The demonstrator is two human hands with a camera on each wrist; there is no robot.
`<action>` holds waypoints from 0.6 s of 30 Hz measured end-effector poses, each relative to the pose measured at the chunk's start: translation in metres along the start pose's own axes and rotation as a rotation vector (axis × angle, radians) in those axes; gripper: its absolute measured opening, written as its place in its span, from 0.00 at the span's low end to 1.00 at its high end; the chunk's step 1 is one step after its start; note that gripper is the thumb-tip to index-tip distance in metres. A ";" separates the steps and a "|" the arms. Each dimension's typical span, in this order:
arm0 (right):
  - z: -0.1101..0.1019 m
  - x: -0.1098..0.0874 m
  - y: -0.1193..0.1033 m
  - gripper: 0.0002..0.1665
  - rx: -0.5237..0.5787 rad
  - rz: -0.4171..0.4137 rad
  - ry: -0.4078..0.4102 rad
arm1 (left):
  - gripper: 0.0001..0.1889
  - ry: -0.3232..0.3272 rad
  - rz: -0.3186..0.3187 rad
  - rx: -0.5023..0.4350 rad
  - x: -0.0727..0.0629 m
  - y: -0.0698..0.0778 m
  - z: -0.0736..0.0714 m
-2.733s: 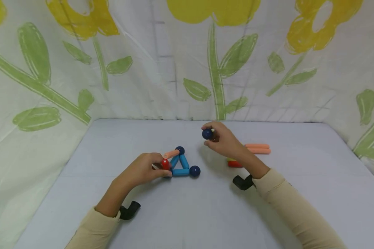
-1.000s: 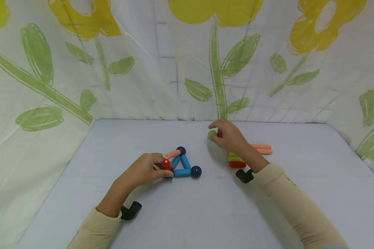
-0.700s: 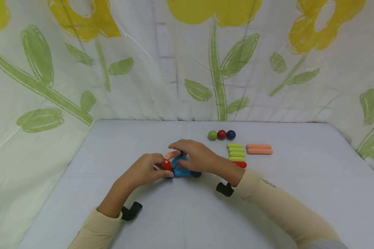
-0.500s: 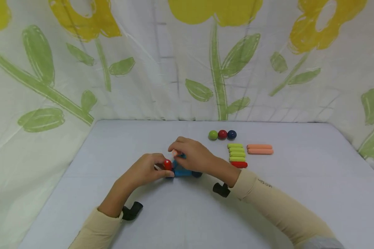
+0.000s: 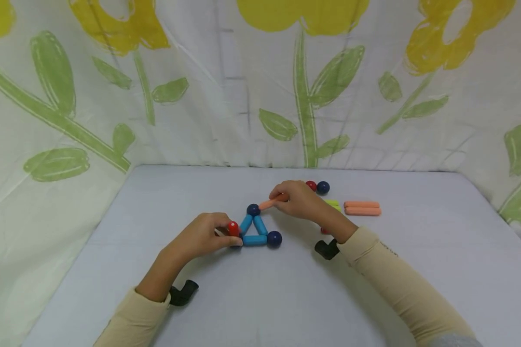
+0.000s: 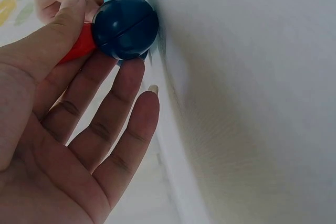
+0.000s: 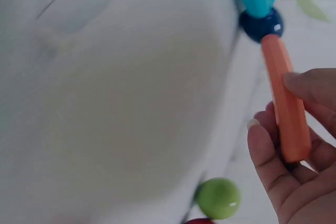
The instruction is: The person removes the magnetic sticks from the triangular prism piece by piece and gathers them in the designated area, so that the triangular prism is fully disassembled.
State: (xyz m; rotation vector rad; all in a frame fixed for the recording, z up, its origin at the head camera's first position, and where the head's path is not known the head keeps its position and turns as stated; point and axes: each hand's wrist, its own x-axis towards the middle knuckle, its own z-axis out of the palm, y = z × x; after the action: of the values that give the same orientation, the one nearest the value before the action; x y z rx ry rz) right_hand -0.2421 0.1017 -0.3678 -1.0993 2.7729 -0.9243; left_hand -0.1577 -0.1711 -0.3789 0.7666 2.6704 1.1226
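Three light-blue magnetic rods [image 5: 255,240] and navy balls form a triangle on the table, with a ball at the back corner [image 5: 253,209] and another at the right corner [image 5: 274,239]. My left hand [image 5: 206,233] pinches a red magnetic rod [image 5: 233,228] that rises from the left corner's navy ball [image 6: 126,27]. Thumb and fingers of my right hand [image 5: 301,200] hold an orange magnetic rod [image 7: 286,98], slanted up to the right. Its far end meets the back corner ball. Part of this rod is hidden by the fingers in the head view.
Behind the right hand sit a red ball [image 5: 311,186] and a navy ball [image 5: 323,187]; a green ball [image 7: 218,198] shows in the right wrist view. Two orange rods [image 5: 362,208] lie farther right. Yellow-green rods [image 5: 332,204] are partly covered by the right forearm.
My right hand set a navy ball down in the back row, then took the orange rod at the triangle and swung its free end rightward. The left hand kept its grip on the red rod.
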 end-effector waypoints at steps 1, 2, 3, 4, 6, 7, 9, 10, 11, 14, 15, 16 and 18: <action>0.001 0.000 0.002 0.06 0.010 0.013 -0.009 | 0.10 0.000 -0.002 0.001 0.000 0.000 0.000; 0.002 0.000 0.005 0.05 0.021 0.024 -0.015 | 0.10 0.000 -0.002 0.000 0.000 0.000 0.000; 0.003 0.000 0.007 0.05 0.032 0.033 -0.021 | 0.10 0.000 -0.003 0.000 0.000 0.000 0.000; 0.003 0.000 0.008 0.05 0.043 0.034 -0.023 | 0.10 0.002 -0.001 0.006 0.000 0.000 0.000; 0.003 -0.001 0.010 0.05 0.054 0.022 -0.027 | 0.10 0.004 0.002 0.013 0.000 0.001 -0.001; 0.003 -0.001 0.011 0.05 0.050 0.018 -0.033 | 0.10 0.006 0.004 0.015 0.001 0.001 -0.001; 0.003 -0.002 0.011 0.06 0.023 0.019 -0.057 | 0.10 0.008 0.008 0.019 0.001 0.001 -0.001; 0.002 -0.002 0.011 0.07 0.011 0.025 -0.070 | 0.10 0.010 0.011 0.019 0.001 0.001 -0.001; 0.002 -0.003 0.011 0.07 -0.004 0.036 -0.083 | 0.10 0.011 0.011 0.019 0.000 0.001 -0.001; 0.003 -0.005 0.009 0.08 -0.044 0.073 -0.117 | 0.10 0.012 0.011 0.013 0.000 0.001 0.000; 0.003 -0.006 0.008 0.07 -0.050 0.079 -0.121 | 0.10 0.010 0.010 0.012 0.000 0.002 0.000; 0.004 -0.007 0.007 0.06 -0.060 0.086 -0.126 | 0.09 0.009 0.009 0.012 0.000 0.002 0.000; 0.004 -0.010 0.006 0.05 -0.088 0.100 -0.134 | 0.09 0.007 0.007 0.012 -0.001 0.002 0.000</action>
State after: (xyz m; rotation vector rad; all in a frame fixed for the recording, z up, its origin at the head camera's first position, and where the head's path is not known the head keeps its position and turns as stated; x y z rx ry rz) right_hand -0.2373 0.1098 -0.3767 -0.9832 2.7530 -0.6970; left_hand -0.1565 -0.1702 -0.3777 0.7760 2.6841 1.1140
